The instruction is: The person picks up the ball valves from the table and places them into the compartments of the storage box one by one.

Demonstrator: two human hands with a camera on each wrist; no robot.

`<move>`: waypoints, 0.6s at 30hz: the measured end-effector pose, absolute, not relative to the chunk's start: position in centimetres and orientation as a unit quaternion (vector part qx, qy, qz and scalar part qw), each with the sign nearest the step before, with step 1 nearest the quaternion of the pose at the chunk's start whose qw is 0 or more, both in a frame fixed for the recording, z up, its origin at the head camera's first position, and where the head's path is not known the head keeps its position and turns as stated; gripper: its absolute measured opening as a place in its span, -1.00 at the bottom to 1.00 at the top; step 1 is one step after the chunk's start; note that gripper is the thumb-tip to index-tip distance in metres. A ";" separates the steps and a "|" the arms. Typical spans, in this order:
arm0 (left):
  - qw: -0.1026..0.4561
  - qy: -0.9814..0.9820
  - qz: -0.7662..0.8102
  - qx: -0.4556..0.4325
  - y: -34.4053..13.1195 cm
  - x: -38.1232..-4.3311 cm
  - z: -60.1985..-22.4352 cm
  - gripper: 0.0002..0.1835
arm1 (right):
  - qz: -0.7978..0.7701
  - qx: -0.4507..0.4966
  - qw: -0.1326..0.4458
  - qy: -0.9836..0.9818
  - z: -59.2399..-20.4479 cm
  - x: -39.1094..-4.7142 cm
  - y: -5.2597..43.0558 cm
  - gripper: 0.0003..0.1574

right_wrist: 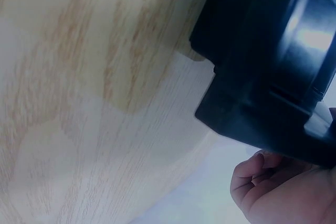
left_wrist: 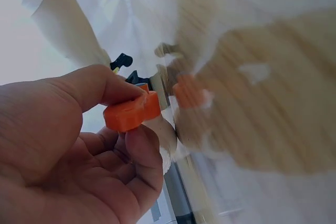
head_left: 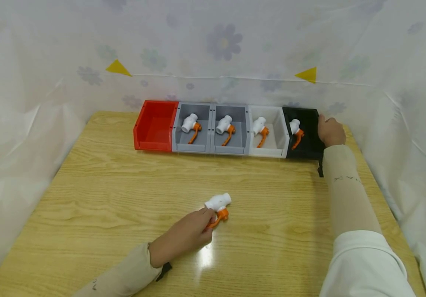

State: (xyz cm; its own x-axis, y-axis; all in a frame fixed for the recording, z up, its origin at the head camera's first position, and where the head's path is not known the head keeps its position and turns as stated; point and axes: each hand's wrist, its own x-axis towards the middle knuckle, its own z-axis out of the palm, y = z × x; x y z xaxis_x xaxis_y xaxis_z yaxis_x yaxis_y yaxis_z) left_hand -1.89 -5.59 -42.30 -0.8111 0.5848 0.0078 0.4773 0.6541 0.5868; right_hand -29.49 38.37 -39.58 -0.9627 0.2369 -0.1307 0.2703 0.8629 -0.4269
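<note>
A white plastic ball valve (head_left: 218, 201) with an orange lever handle lies on the near middle of the table. My left hand (head_left: 190, 231) pinches its lever between thumb and fingers; in the left wrist view the orange handle (left_wrist: 131, 113) shows between the fingertips. Far to the right, my right hand (head_left: 332, 131) grips the right side wall of the black bin (head_left: 311, 142). In the right wrist view curled fingers (right_wrist: 249, 174) show beside the black bin's outer side. Inside that bin, toward its left, is another ball valve (head_left: 297, 134).
Left of the black bin stand a white bin (head_left: 277, 142), two grey bins (head_left: 238, 142) (head_left: 201, 142) and a red bin (head_left: 155, 132), joined in a row. The white and grey bins each hold one valve. A flowered curtain (head_left: 198, 49) hangs behind the wooden table (head_left: 123, 181).
</note>
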 end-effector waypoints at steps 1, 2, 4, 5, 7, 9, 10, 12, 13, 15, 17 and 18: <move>0.094 0.904 0.299 0.292 -5.6 -1.9 -42.3 -0.85 | -0.226 0.132 0.038 0.964 -39.6 -29.5 38.4 0.09; 0.096 0.903 0.303 0.290 -5.6 -1.9 -42.3 -0.86 | -0.226 0.131 0.037 0.964 -39.6 -29.5 38.4 0.09; 0.096 0.901 0.309 0.287 -5.6 -1.9 -42.3 -0.87 | -0.225 0.130 0.037 0.965 -39.5 -29.5 38.4 0.10; 0.096 0.901 0.313 0.286 -5.6 -1.9 -42.4 -0.87 | -0.226 0.129 0.037 0.965 -39.6 -29.5 38.4 0.10; 0.096 0.900 0.319 0.282 -5.6 -1.9 -42.4 -0.87 | -0.225 0.128 0.036 0.965 -39.5 -29.5 38.4 0.10; 0.098 0.899 0.325 0.277 -5.7 -2.0 -42.4 -0.88 | -0.225 0.127 0.035 0.965 -39.5 -29.5 38.5 0.10; 0.097 0.898 0.329 0.276 -5.8 -2.0 -42.5 -0.88 | -0.226 0.127 0.035 0.965 -39.5 -29.5 38.4 0.10; 0.098 0.896 0.337 0.273 -6.0 -2.2 -42.5 -0.90 | -0.227 0.127 0.034 0.965 -39.5 -29.4 38.4 0.10; 0.095 0.895 0.340 0.272 -6.1 -2.3 -42.4 -0.91 | -0.227 0.126 0.034 0.965 -39.5 -29.4 38.4 0.10; 0.079 0.894 0.346 0.273 -6.4 -2.5 -42.2 -0.91 | -0.228 0.127 0.033 0.965 -39.6 -29.3 38.4 0.09; 0.069 0.895 0.349 0.268 -6.8 -2.8 -41.5 -0.90 | -0.229 0.126 0.032 0.965 -39.6 -29.4 38.4 0.09; 0.064 0.896 0.351 0.263 -6.9 -3.0 -41.2 -0.89 | -0.229 0.127 0.032 0.965 -39.7 -29.4 38.4 0.09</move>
